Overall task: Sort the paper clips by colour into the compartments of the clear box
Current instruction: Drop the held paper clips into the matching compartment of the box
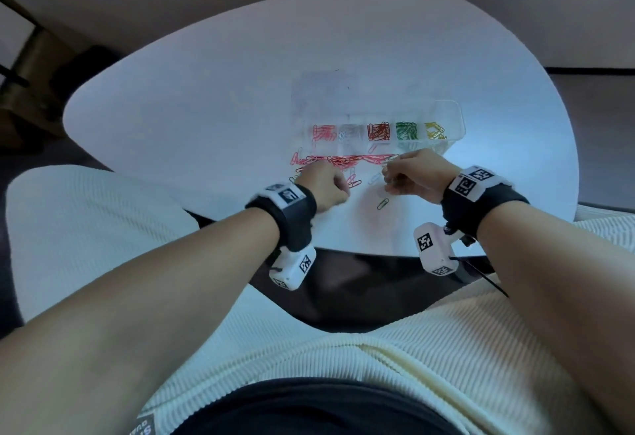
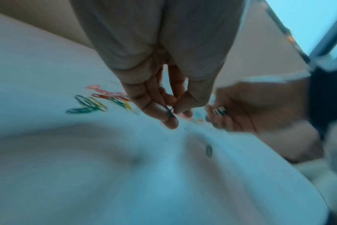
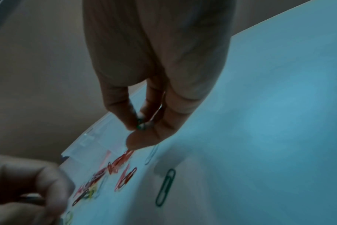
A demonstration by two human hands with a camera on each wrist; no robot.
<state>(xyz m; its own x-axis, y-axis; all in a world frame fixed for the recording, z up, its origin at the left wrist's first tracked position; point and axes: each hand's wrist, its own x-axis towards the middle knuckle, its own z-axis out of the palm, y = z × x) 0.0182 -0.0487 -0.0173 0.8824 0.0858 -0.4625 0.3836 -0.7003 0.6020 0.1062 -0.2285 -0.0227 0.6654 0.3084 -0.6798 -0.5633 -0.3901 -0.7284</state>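
Note:
The clear box [image 1: 450, 115] stands on the white table, its compartments holding pink, white, red, green [image 1: 406, 130] and yellow clips. Loose clips [image 1: 343, 160], mostly pink and red, lie in a row in front of it. My left hand [image 1: 335, 183] is curled over the left part of this pile; in the left wrist view its thumb and fingers pinch a green clip [image 2: 170, 113]. My right hand [image 1: 390, 178] hovers just to the right and pinches a small bunch of clips [image 3: 142, 125], white and dark green. One green clip [image 1: 382, 204] lies alone below the right hand.
The table's near edge [image 1: 343, 250] runs just behind my wrists. A faint clear lid or sheet [image 1: 324, 91] lies behind the box. Bare tabletop [image 1: 189, 125] spreads to the left. Red clips [image 3: 123, 161] lie between the two hands.

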